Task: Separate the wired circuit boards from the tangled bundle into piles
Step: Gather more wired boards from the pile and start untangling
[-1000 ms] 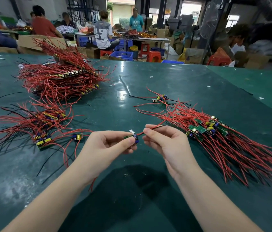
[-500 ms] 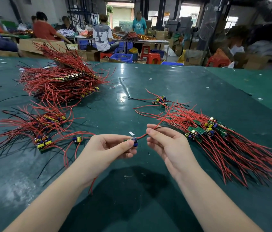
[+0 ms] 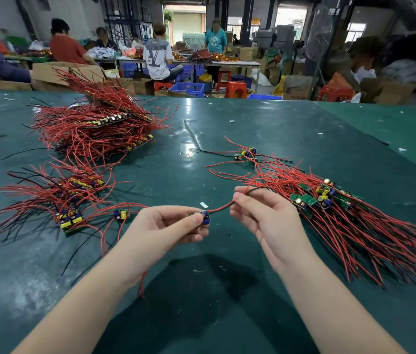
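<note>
**While both my hands work one board, piles wait on either side**

Where the green table [image 3: 201,154] runs off to my left, a big heap of red-wired boards [image 3: 94,129] lies farthest from me, and nearer sits a smaller pile [image 3: 68,198] with yellow and blue parts showing. Just right of that pile a lone board [image 3: 122,214] lies flat, its wires trailing toward me.

My left hand [image 3: 160,231] pinches a small circuit board [image 3: 204,217] between thumb and fingertips, held above the table. From it a red and black wire pair [image 3: 221,208] arcs across to my right hand [image 3: 265,218], whose thumb and forefinger pinch the wires while the other fingers hang loosely curled.

Beyond my right hand a couple of loose boards [image 3: 246,154] sit apart on the table. Further right spreads the tangled bundle [image 3: 342,213], green boards clustered near its top and red wires fanning toward the table's edge.
</note>
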The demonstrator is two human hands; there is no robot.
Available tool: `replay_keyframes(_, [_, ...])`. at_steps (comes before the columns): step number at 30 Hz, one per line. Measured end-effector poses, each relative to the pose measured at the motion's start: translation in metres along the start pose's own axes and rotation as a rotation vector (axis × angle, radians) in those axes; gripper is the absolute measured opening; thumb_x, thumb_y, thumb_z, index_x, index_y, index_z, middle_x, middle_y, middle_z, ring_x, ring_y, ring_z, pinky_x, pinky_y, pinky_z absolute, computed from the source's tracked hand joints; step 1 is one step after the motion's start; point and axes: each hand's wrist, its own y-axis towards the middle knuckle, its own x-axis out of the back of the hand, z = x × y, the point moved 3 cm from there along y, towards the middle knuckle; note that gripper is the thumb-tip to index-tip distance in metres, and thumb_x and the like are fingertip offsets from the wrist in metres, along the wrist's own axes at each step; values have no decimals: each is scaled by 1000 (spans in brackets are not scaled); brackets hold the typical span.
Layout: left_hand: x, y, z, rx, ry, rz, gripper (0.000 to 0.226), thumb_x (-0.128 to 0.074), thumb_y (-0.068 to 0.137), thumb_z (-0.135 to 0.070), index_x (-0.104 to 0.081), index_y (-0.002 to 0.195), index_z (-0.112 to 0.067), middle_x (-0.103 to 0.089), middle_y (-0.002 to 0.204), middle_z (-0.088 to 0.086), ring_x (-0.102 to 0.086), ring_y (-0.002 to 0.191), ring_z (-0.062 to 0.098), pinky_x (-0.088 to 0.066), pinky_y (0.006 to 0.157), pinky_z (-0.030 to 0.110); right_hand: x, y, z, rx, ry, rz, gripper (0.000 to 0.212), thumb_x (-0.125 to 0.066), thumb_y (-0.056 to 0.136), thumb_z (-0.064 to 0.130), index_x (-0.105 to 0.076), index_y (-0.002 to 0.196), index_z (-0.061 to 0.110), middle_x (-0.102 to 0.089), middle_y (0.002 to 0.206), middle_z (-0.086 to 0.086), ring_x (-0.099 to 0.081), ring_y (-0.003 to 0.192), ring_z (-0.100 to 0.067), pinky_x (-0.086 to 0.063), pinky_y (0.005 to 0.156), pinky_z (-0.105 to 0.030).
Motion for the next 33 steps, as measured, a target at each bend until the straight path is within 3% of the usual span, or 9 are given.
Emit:
replay_keyframes(5, [-2,0,2,-15,111,0,12,-68,80,-12,-78,85,-9,-75,82,15,-71,75,17,-55,69,19,2,0,-1,132,-259,-38,21,-67,83,-7,-75,86,12,-70,67,0,-64,62,-11,-54,63,-19])
replay_keyframes(11, [1,2,1,-12,99,-38,14,-63,86,-4,-76,86,-8,-74,82,15,-71,75,18,-55,68,19,4,3,1,26,-81,-49,14,-66,85,-4,-72,76,5,-72,78,-2,-65,63,-13,-55,62,-21])
replay_keyframes(17, [-1,2,3,-78,265,-21,21,-65,87,-2,-77,81,-19,-76,81,8,-73,76,18,-57,72,22,8,5,1,42,-303,-111,12,-62,83,-7,-72,84,-1,-73,70,11,-64,51,-11,-51,52,-17])
replay_keyframes(22, [0,3,4,-93,299,-11,23,-65,87,-4,-77,84,-24,-76,81,4,-73,77,18,-57,74,24,7,7,0,-11,-270,-114,21,-52,87,-4,-70,85,7,-73,70,-4,-61,48,-10,-48,47,-18])
replay_keyframes(28, [1,1,2,-117,286,-18,25,-65,87,-2,-77,79,-23,-76,80,5,-73,77,19,-57,72,22,6,5,2,-65,-173,-112,23,-57,93,9,-69,73,9,-71,64,-4,-59,46,-9,-47,44,-16])
replay_keyframes(33, [1,2,2,-128,314,-21,21,-65,87,-1,-75,84,-19,-76,81,4,-73,76,18,-57,72,22,8,8,-1,-61,-253,-101,18,-49,97,4,-66,91,7,-71,63,-3,-60,46,-10,-48,45,-17])
